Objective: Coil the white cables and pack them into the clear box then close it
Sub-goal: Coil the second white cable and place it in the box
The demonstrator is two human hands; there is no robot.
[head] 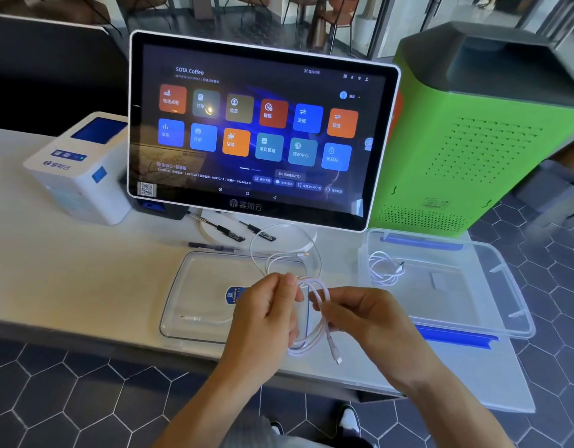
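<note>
A white cable (318,318) is partly wound into loops between my two hands above the table's front edge. My left hand (269,315) grips the loops, and my right hand (360,313) pinches the cable at their right side. One plug dangles below; the cable's free length arcs up toward the screen. The clear box (492,305) with blue latches stands open at the right, a coiled white cable (384,270) inside its left end. The clear lid (188,302) lies flat under my hands, with another white cable end (195,317) on it.
A touchscreen terminal (259,130) stands behind the lid. A white receipt printer (82,169) sits at the left and a green machine (479,137) behind the box. Several dark pens (227,232) lie under the screen. The box overhangs the table's right end.
</note>
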